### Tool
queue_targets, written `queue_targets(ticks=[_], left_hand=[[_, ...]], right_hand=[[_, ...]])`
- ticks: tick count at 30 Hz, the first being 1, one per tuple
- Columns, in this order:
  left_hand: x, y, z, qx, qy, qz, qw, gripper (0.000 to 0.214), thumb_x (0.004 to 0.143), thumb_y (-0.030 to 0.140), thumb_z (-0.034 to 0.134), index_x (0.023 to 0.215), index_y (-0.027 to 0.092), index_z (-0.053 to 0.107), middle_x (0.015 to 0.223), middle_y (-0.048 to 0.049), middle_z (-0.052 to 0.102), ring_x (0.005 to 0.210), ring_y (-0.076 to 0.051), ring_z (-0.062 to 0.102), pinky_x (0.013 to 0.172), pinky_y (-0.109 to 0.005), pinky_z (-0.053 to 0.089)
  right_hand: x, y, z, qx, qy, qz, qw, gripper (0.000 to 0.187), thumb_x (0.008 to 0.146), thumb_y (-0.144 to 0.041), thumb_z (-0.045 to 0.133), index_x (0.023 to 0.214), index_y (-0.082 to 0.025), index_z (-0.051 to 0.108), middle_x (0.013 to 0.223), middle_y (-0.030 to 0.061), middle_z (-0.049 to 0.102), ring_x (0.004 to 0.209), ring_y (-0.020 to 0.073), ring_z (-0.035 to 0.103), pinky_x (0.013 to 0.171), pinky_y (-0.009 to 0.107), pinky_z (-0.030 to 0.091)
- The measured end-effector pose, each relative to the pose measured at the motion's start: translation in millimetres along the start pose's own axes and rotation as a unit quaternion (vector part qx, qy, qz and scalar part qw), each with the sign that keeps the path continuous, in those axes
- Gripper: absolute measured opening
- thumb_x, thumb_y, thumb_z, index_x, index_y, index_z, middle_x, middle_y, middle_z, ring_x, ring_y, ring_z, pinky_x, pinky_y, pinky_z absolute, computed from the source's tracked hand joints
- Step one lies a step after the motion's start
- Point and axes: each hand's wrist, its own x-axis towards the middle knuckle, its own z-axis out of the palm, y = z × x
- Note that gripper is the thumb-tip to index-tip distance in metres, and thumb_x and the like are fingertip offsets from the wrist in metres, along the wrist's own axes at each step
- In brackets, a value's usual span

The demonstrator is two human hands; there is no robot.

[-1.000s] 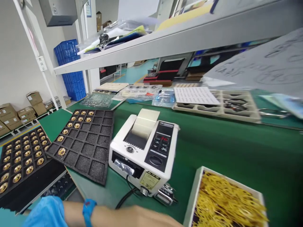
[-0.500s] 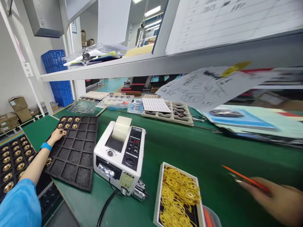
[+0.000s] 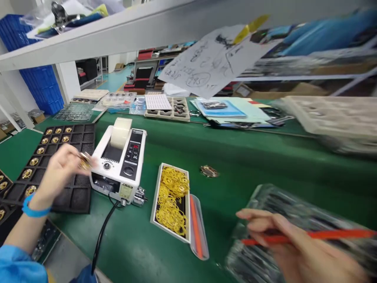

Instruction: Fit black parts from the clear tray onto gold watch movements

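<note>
My left hand (image 3: 60,171) is raised above the black foam tray (image 3: 55,165), fingers pinched on a small gold part (image 3: 85,160) beside the white tape dispenser (image 3: 119,157). A blue band circles that wrist. Low on the right, my right hand (image 3: 290,245) is closed around a thin orange stick (image 3: 321,236), which lies across a blurred clear plastic tray (image 3: 294,212). Several gold parts fill the far cells of the foam tray. One gold part (image 3: 208,171) lies alone on the green mat.
A white box of yellow rings (image 3: 172,200) stands between the hands, with a clear lid (image 3: 198,228) leaning on its right side. The dispenser's black cable (image 3: 101,236) runs toward me. Trays and papers (image 3: 224,110) line the back under a grey shelf (image 3: 123,35).
My left hand has lifted off the foam tray with a gold part and moved toward the dispenser. My right hand with the orange stick came over the clear tray. The view swung right and down.
</note>
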Motion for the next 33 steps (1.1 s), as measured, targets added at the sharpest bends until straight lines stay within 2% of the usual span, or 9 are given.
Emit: queue_targets(ticks=[2, 4, 8, 13, 17, 23, 25, 29, 33], left_hand=[[-26.5, 0.5, 53.2, -0.137, -0.206, -0.091, 0.965, 0.028, 0.085, 0.042, 0.066, 0.098, 0.020, 0.056, 0.090, -0.0073, 0.076, 0.080, -0.023, 0.075, 0.061, -0.028, 0.059], [-41.6, -9.1, 96.6, -0.210, -0.310, -0.176, 0.910, 0.037, 0.084, 0.043, 0.066, 0.113, 0.020, 0.059, 0.089, -0.0071, 0.075, 0.084, -0.023, 0.075, 0.069, -0.030, 0.060], [-43.2, -41.1, 140.3, -0.245, -0.281, -0.256, 0.892, 0.041, 0.080, 0.043, 0.071, 0.113, 0.019, 0.065, 0.087, -0.0035, 0.073, 0.086, -0.019, 0.074, 0.088, -0.035, 0.058], [-38.6, -56.6, 142.7, -0.266, -0.224, -0.266, 0.899, 0.038, 0.077, 0.034, 0.074, 0.111, 0.022, 0.066, 0.100, -0.0033, 0.073, 0.092, -0.018, 0.072, 0.096, -0.040, 0.054], [-42.3, -53.4, 139.8, -0.266, -0.247, -0.256, 0.896, 0.034, 0.079, 0.027, 0.071, 0.112, 0.024, 0.066, 0.102, -0.0042, 0.074, 0.095, -0.018, 0.071, 0.094, -0.039, 0.055], [-43.3, -50.6, 137.2, -0.291, -0.274, -0.249, 0.882, 0.031, 0.081, 0.023, 0.068, 0.112, 0.025, 0.069, 0.097, -0.0027, 0.076, 0.098, -0.019, 0.071, 0.092, -0.036, 0.055], [-42.7, -50.1, 135.6, -0.282, -0.270, -0.250, 0.886, 0.030, 0.082, 0.024, 0.067, 0.112, 0.025, 0.069, 0.101, -0.0028, 0.075, 0.097, -0.019, 0.071, 0.090, -0.034, 0.056], [-42.7, -50.4, 134.5, -0.241, -0.252, -0.260, 0.900, 0.035, 0.083, 0.026, 0.067, 0.117, 0.025, 0.067, 0.104, -0.0042, 0.075, 0.093, -0.018, 0.072, 0.086, -0.031, 0.056], [-44.5, -50.8, 136.7, -0.232, -0.252, -0.266, 0.901, 0.042, 0.082, 0.029, 0.068, 0.124, 0.025, 0.064, 0.109, -0.0058, 0.074, 0.097, -0.020, 0.071, 0.092, -0.036, 0.054]], right_hand=[[-11.8, -23.3, 16.5, 0.076, 0.012, 0.059, 0.995, 0.044, 0.081, -0.061, 0.059, 0.053, -0.028, 0.067, 0.074, 0.0139, 0.062, 0.076, 0.0295, 0.060, 0.062, 0.045, 0.048], [-23.4, -39.7, 29.0, 0.113, 0.016, 0.067, 0.991, 0.046, 0.081, -0.064, 0.056, 0.055, -0.028, 0.067, 0.065, 0.0106, 0.055, 0.067, 0.0251, 0.056, 0.059, 0.042, 0.047], [-53.9, -52.2, 44.3, 0.121, 0.005, -0.015, 0.993, 0.044, 0.092, -0.059, 0.044, 0.078, -0.028, 0.071, 0.058, 0.0034, 0.049, 0.056, 0.0191, 0.052, 0.052, 0.035, 0.045], [-80.2, -54.4, 61.9, 0.072, -0.055, -0.017, 0.996, 0.024, 0.092, -0.043, 0.056, 0.085, -0.025, 0.071, 0.071, 0.0055, 0.066, 0.065, 0.0201, 0.061, 0.060, 0.033, 0.053], [-83.7, -55.7, 69.0, 0.040, -0.096, -0.018, 0.994, 0.020, 0.093, -0.036, 0.055, 0.090, -0.026, 0.072, 0.072, 0.0046, 0.069, 0.065, 0.0196, 0.064, 0.062, 0.031, 0.055], [-80.9, -52.8, 65.6, -0.014, -0.136, -0.116, 0.984, 0.026, 0.092, -0.017, 0.053, 0.103, -0.030, 0.072, 0.088, 0.0049, 0.072, 0.080, 0.0194, 0.069, 0.070, 0.029, 0.057], [-80.2, -46.9, 63.3, -0.044, -0.170, -0.206, 0.963, 0.038, 0.090, -0.009, 0.053, 0.117, -0.031, 0.068, 0.095, 0.0053, 0.072, 0.084, 0.0191, 0.070, 0.073, 0.029, 0.058], [-81.3, -34.7, 60.2, -0.155, -0.218, -0.383, 0.884, 0.054, 0.091, -0.004, 0.044, 0.141, -0.024, 0.050, 0.104, 0.0083, 0.074, 0.101, 0.0227, 0.068, 0.087, 0.035, 0.057], [-82.5, -39.6, 61.2, -0.212, -0.176, -0.408, 0.870, 0.052, 0.093, -0.006, 0.045, 0.143, -0.022, 0.046, 0.098, 0.0073, 0.076, 0.093, 0.0219, 0.071, 0.081, 0.034, 0.060]])
